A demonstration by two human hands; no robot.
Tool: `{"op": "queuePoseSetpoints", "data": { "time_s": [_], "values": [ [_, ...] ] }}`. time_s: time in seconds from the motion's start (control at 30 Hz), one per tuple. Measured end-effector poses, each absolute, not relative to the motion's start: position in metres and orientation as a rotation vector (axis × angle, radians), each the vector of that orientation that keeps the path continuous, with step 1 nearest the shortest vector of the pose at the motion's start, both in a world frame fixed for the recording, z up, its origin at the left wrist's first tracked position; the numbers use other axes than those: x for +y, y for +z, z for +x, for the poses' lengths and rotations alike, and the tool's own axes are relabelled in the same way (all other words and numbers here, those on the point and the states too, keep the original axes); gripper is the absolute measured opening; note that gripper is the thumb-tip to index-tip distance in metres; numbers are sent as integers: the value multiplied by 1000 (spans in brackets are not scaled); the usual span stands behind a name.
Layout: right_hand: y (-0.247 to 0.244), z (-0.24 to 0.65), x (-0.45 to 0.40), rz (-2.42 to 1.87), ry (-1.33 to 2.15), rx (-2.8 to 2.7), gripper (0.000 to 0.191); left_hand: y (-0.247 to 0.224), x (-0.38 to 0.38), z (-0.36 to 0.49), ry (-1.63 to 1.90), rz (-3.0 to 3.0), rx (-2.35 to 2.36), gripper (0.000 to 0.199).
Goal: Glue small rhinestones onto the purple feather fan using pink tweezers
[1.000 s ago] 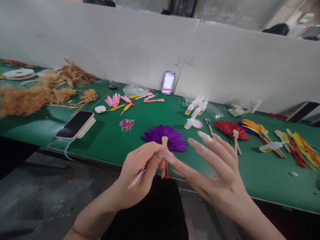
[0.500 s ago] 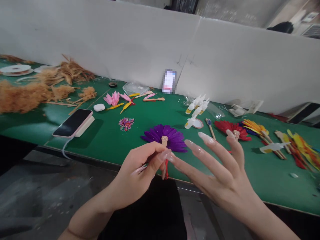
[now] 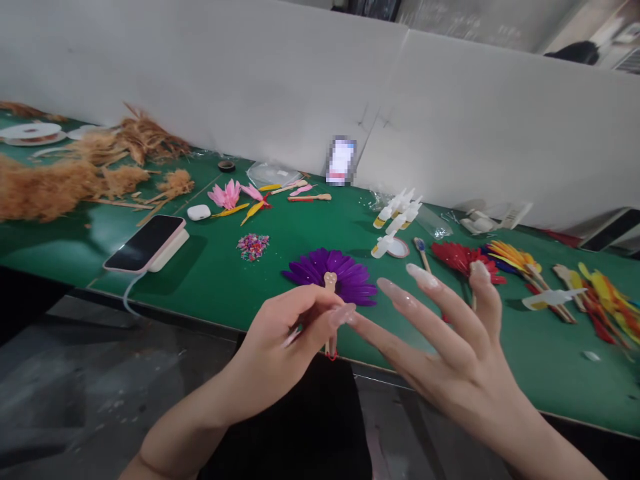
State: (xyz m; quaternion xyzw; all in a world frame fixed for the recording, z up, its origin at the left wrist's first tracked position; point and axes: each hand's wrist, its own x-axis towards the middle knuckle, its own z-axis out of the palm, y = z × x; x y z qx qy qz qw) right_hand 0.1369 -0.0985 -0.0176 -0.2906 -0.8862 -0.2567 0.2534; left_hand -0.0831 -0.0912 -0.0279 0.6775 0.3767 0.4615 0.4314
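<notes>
In front of me a purple feather fan (image 3: 313,263) lies on the table, its wooden handle (image 3: 330,281) pointing toward me. My left hand (image 3: 287,340) is closed over the lower handle, thumb and index finger together; whether it holds the handle or something tiny is hidden. A red cord (image 3: 331,357) shows below the left fingers. My right hand (image 3: 445,353) has its fingers spread, and the index fingertip meets the left thumb tip. A small heap of multicoloured bits (image 3: 253,247) lies to the left of the fan.
Several small glue bottles (image 3: 397,212) stand beyond the fan. To the right are a red feather fan (image 3: 457,260), yellow feathers (image 3: 513,255) and another bottle (image 3: 553,299) on its side. Leftward lie a phone (image 3: 145,243), pink feathers (image 3: 226,195) and dried brown plumes (image 3: 45,190).
The left thumb has slid slightly right along the right index fingertip. The right hand has shifted a little to the right. The fan looks unmoved.
</notes>
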Motion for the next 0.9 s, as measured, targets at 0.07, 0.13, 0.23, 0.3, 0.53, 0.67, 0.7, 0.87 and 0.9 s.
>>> {"op": "queuePoseSetpoints", "data": {
  "time_s": [0.07,0.13,0.23,0.3,0.53,0.67,0.7,0.87,0.9],
  "values": [
    [-19,137,-98,-794,-709,-2420,46,-29,-90,-83,1131,1695,945,18],
    [-20,138,-98,-804,-719,-2438,46,-28,-89,-82,1115,1707,960,21],
    [-18,138,-100,-814,-746,-2457,48,-24,-89,-80,1108,1706,981,25],
    [-16,138,-102,-833,-773,-2464,50,-22,-91,-77,1104,1686,999,30],
    [-7,147,-115,-844,-855,-2499,52,-15,-101,-66,1046,1618,1022,34],
    [-4,155,-127,-839,-847,-2521,52,-9,-109,-59,991,1588,994,36],
    [-4,157,-130,-843,-853,-2520,51,-8,-111,-58,984,1578,992,37],
    [-6,166,-146,-870,-895,-2493,55,-10,-125,-49,989,1511,972,36],
    [-6,167,-148,-878,-896,-2485,57,-10,-127,-48,989,1493,961,36]
  ]
}}
